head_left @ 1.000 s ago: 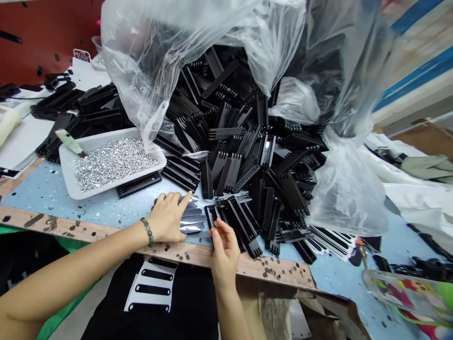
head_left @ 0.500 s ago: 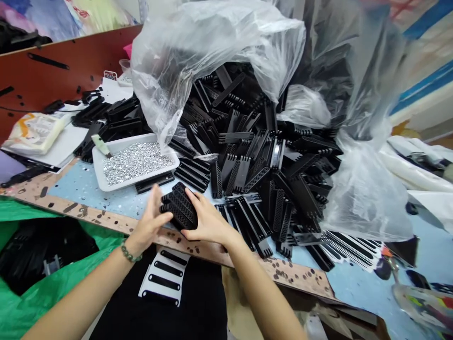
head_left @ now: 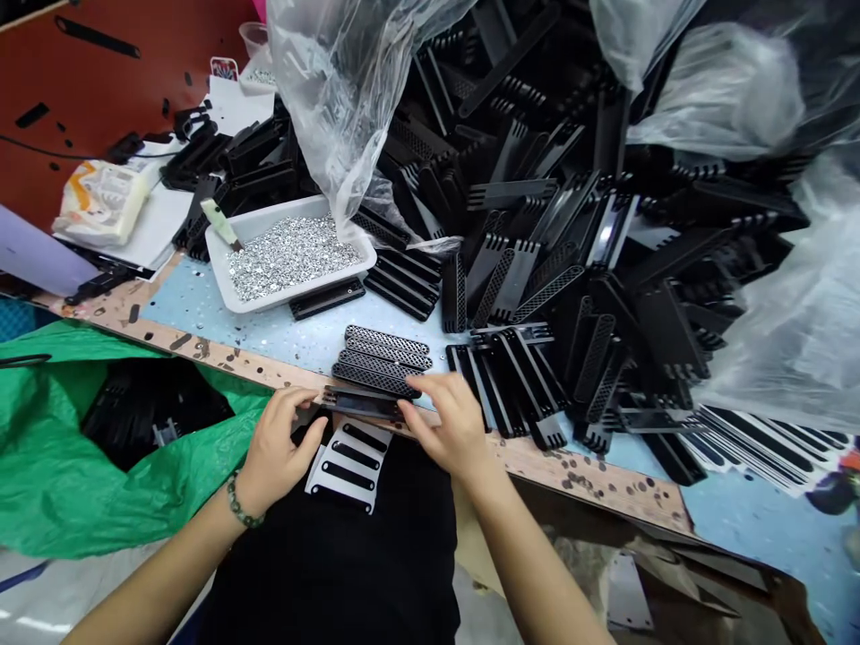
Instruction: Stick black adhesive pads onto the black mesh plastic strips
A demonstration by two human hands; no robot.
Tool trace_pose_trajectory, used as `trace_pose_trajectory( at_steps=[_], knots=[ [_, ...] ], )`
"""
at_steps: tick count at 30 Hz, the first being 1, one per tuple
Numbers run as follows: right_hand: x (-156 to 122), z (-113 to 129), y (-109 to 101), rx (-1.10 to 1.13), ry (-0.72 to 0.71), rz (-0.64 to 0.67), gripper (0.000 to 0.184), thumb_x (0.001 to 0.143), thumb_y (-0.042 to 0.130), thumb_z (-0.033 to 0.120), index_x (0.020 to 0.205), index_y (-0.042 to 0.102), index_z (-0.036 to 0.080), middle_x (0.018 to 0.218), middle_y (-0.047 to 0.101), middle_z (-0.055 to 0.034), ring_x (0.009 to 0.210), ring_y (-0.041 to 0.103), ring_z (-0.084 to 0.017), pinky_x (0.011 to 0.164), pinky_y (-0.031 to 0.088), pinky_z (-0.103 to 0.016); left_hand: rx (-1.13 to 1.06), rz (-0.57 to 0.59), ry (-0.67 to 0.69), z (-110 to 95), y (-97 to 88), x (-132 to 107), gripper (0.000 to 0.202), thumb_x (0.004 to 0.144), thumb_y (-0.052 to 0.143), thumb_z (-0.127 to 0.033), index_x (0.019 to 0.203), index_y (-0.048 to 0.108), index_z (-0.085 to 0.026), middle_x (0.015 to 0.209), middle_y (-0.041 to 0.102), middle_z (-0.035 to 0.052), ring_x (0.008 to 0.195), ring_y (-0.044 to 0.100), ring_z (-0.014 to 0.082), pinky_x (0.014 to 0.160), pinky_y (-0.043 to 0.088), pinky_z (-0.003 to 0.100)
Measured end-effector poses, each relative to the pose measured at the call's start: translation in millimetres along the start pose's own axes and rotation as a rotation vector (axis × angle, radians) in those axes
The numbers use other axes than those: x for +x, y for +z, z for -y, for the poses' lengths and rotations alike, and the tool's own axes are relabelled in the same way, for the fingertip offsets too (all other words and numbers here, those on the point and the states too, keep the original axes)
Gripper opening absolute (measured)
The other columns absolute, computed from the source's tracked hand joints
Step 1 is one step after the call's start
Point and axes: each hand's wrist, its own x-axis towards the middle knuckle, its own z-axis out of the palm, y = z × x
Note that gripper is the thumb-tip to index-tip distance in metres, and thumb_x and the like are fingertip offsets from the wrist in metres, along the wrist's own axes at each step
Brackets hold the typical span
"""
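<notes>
Several black perforated strips (head_left: 381, 361) lie flat and slightly fanned at the counter's (head_left: 221, 331) near edge, lower centre of the frame. Each is long and narrow with a diamond-mesh face. The lowest strip overlaps the wooden edge strip (head_left: 221, 363).

The right hand (head_left: 453, 421) is held open, fingers extended and resting on the strips' right ends; it is not gripping them. The left hand (head_left: 282, 443) is partly curled and open at the strips' left end, holding nothing. Contact with the lowest strip cannot be determined.

Difference from the earlier frame: the strips were then gathered in a raised bundle between both hands. They now rest on the counter, and the hands stand apart.

A tray of silver pieces (head_left: 288, 260) sits upper left of the strips, beside a heap of black parts (head_left: 537, 224).
</notes>
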Motion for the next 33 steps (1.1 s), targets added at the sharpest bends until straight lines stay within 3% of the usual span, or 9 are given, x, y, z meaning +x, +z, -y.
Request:
trace_pose_trajectory(
  at_steps=[4, 9, 15, 17, 20, 24, 28, 30, 33],
  knots=[
    [-40.6, 20.1, 20.9, -0.117, 0.014, -0.065, 0.026, 0.088, 0.059, 0.016, 0.113, 0.060, 0.017, 0.090, 0.066, -0.0088, 0.079, 0.059, -0.020, 0.069, 0.051, -0.033, 0.117, 0.088, -0.033, 7.4, 14.1, 2.4, 0.039, 0.089, 0.059, -0.033, 0.125, 0.050, -0.020, 0.114, 0.058, 0.0114, 0.108, 0.055, 0.0273, 0.096, 0.047, 0.046],
    [-53.5, 21.5, 31.0, -0.244, 0.054, -0.119, 0.033, 0.088, 0.060, 0.015, 0.121, 0.060, 0.019, 0.107, 0.065, -0.0116, 0.099, 0.056, -0.024, 0.084, 0.050, -0.039, -0.044, 0.123, 0.108, 12.2, 28.5, 15.6, 0.021, 0.090, 0.056, -0.021, 0.111, 0.054, -0.019, 0.107, 0.056, 0.0098, 0.104, 0.057, 0.0228, 0.090, 0.051, 0.039],
    [-44.6, 9.4, 40.3, -0.255, -0.058, -0.140, 0.033, 0.088, 0.049, 0.003, 0.115, 0.061, 0.017, 0.091, 0.069, -0.0062, 0.081, 0.054, -0.019, 0.076, 0.046, -0.035, 0.064, -0.042, 0.203, 8.0, 28.5, 5.6, 0.017, 0.087, 0.056, -0.015, 0.104, 0.053, -0.018, 0.103, 0.056, 0.0103, 0.101, 0.056, 0.0241, 0.089, 0.049, 0.040],
    [-41.4, 5.1, 45.6, -0.267, -0.057, -0.169, 0.031, 0.087, 0.049, 0.003, 0.111, 0.062, 0.016, 0.091, 0.069, -0.0072, 0.081, 0.053, -0.020, 0.074, 0.045, -0.035, 0.072, 0.046, 0.133, 8.4, 30.3, -11.5, 0.016, 0.087, 0.058, -0.020, 0.102, 0.053, -0.018, 0.098, 0.058, 0.0088, 0.096, 0.056, 0.0241, 0.086, 0.048, 0.039],
    [-40.2, 3.0, 48.1, -0.292, 0.009, -0.164, 0.031, 0.085, 0.054, 0.008, 0.114, 0.061, 0.018, 0.097, 0.066, -0.0090, 0.090, 0.054, -0.022, 0.080, 0.047, -0.038, 0.043, 0.308, -0.106, 20.3, 42.6, -39.8, 0.028, 0.083, 0.063, -0.030, 0.107, 0.054, -0.018, 0.101, 0.060, 0.0100, 0.095, 0.057, 0.0275, 0.084, 0.047, 0.043],
    [-53.9, 15.0, 44.3, -0.215, -0.008, -0.256, 0.041, 0.081, 0.062, 0.016, 0.121, 0.056, 0.024, 0.104, 0.062, -0.0088, 0.100, 0.055, -0.025, 0.088, 0.048, -0.043, -0.203, 0.439, -0.370, 44.6, 65.1, -56.4, 0.021, 0.084, 0.058, -0.029, 0.100, 0.060, -0.016, 0.093, 0.060, 0.0086, 0.086, 0.058, 0.0246, 0.078, 0.048, 0.038],
    [-79.7, 38.4, 58.8, 0.019, 0.012, -0.051, 0.042, 0.087, 0.054, 0.012, 0.128, 0.053, 0.022, 0.101, 0.065, -0.0082, 0.093, 0.061, -0.021, 0.082, 0.053, -0.038, -0.383, 0.539, -0.318, 49.4, 68.4, -52.9, 0.019, 0.090, 0.049, -0.029, 0.095, 0.063, -0.017, 0.087, 0.059, 0.0039, 0.076, 0.058, 0.0170, 0.069, 0.048, 0.027],
    [-90.7, 47.0, 74.9, 0.060, 0.106, 0.077, 0.039, 0.092, 0.051, 0.017, 0.131, 0.052, 0.019, 0.108, 0.066, -0.0115, 0.097, 0.062, -0.023, 0.083, 0.054, -0.039, -0.441, 0.571, -0.280, 45.3, 63.4, -50.6, 0.020, 0.091, 0.048, -0.031, 0.092, 0.063, -0.017, 0.089, 0.058, 0.0045, 0.083, 0.058, 0.0175, 0.075, 0.048, 0.027],
    [-101.5, 51.8, 96.2, 0.152, 0.178, 0.100, 0.041, 0.095, 0.047, 0.019, 0.135, 0.051, 0.018, 0.113, 0.067, -0.0135, 0.100, 0.062, -0.023, 0.086, 0.054, -0.039, -0.501, 0.597, -0.196, 40.2, 56.7, -49.0, 0.022, 0.093, 0.045, -0.030, 0.090, 0.062, -0.017, 0.095, 0.057, 0.0065, 0.094, 0.056, 0.0193, 0.089, 0.045, 0.031]
  ],
)
